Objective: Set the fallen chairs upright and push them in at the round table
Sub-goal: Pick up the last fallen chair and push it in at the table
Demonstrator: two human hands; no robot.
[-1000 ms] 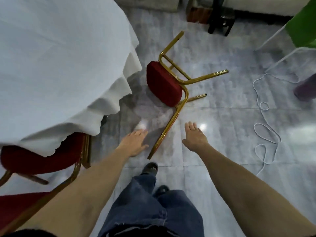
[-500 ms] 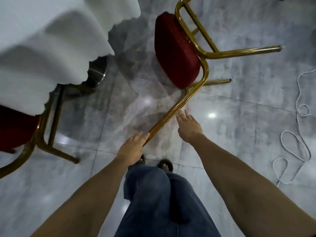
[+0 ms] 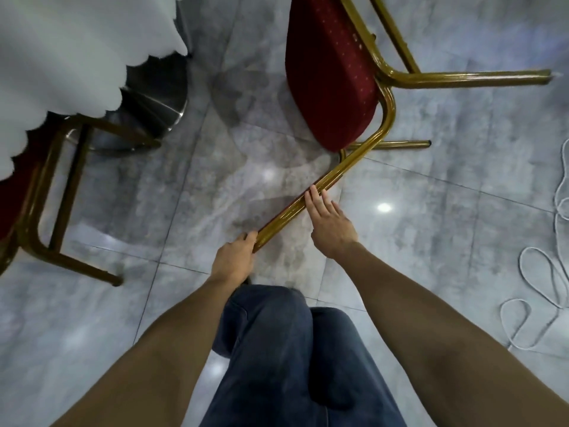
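Chair [image 3: 331, 75] lies tipped on the floor [image 3: 446, 195] beside the surface [image 3: 61, 41]; left hand [image 3: 235, 260] grips its gold frame end, right hand [image 3: 331, 223] rests flat-fingered against the same bar.

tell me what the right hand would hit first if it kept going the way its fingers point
The right hand already has fingertips at the fallen chair's gold back rail; that comes first, though contact depth is unclear.

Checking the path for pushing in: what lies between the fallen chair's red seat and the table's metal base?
Head view: only bare marble floor separates seat from base.
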